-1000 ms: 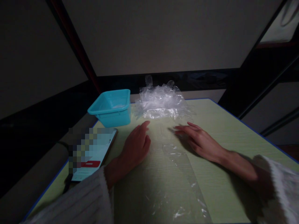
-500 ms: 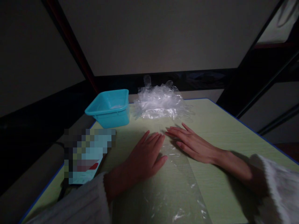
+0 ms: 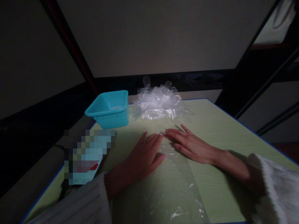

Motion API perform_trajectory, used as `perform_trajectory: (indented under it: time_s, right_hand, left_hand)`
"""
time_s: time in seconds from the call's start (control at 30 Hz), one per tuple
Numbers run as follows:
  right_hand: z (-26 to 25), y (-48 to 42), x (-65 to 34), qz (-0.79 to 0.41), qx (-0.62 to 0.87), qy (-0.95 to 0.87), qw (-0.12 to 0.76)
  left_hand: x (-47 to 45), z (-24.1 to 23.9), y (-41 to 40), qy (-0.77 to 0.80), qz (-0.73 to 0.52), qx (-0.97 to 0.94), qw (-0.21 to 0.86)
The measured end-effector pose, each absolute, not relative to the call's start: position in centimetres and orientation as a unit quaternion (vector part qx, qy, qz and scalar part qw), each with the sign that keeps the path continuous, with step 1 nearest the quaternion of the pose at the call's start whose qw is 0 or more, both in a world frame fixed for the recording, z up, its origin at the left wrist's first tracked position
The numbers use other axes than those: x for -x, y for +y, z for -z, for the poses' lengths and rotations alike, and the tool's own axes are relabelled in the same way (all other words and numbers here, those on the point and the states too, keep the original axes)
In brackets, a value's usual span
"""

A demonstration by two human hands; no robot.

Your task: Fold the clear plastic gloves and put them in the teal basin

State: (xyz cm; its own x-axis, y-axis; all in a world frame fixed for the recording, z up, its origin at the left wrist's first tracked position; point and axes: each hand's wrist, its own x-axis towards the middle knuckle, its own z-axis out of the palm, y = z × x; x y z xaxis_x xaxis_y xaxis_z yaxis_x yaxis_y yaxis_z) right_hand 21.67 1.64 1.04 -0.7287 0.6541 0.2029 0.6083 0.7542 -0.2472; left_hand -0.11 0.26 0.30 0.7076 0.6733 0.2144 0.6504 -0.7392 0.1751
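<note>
Left hand (image 3: 146, 155) and right hand (image 3: 192, 144), palms down, fingertips nearly meeting.
Fingers outstretched, thumbs apart — seemingly touching the plastic sheet (image 3: 173, 186), which lies flat on the table (image 3: 224, 124), this side of the pile of gloves (image 3: 161, 102).

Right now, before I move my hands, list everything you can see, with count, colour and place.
table: 1, pale green with blue edge, under the hands
basket: 1, turquoise, far left of table
plastic gloves: 1 pile, uncountable, clear, far middle
plastic film: 1 flat piece, clear, near middle
phone: 1, screen partly blurred, left side
wall panels: several, grey, behind and beside
pale thing: 1, unidentifiable, top right
sleeves: 2, pale, bottom corners
left hand: 1, bare, centre
right hand: 1, bare, right of centre
</note>
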Motion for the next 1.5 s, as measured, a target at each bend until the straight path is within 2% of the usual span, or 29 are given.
perform_trajectory:
  time_s: [0.2, 0.43, 0.67, 0.9, 1.0, 1.13, 1.3, 1.5]
  right_hand:
    - [-0.7, 1.8, -21.9, -0.089, 0.339, -0.924, 0.155]
    - [-0.8, 1.7, -22.1, -0.107, 0.334, -0.923, 0.158]
    - [-1.3, 2.3, -21.2, -0.103, 0.293, -0.941, 0.134]
    - [-0.9, 4.1, -21.4, -0.071, 0.371, -0.915, 0.142]
    - [-0.8, 4.3, -22.2, -0.059, 0.386, -0.905, 0.171]
    - [-1.1, 4.0, -23.1, -0.049, 0.388, -0.894, 0.219]
    - [-1.7, 3.4, -23.6, -0.093, 0.388, -0.885, 0.239]
    - [-1.7, 3.2, -23.4, -0.080, 0.382, -0.896, 0.213]
  left_hand:
    - [0.1, -1.0, -0.2, 0.256, -0.134, -0.955, 0.059]
    - [-0.1, -1.4, -1.4, 0.129, -0.068, -0.981, 0.130]
    - [-0.2, -1.8, -2.0, 0.116, -0.043, -0.979, 0.164]
    - [-0.2, -2.7, -2.2, 0.108, -0.043, -0.984, 0.138]
    - [-0.2, -2.4, -1.9, 0.161, -0.106, -0.979, 0.073]
    - [0.5, -1.1, -0.4, 0.377, -0.269, -0.885, -0.035]
    - [1.7, 0.0, 1.4, 0.427, -0.245, -0.859, -0.141]
    - [1.8, 1.0, 1.9, 0.451, -0.217, -0.861, -0.088]
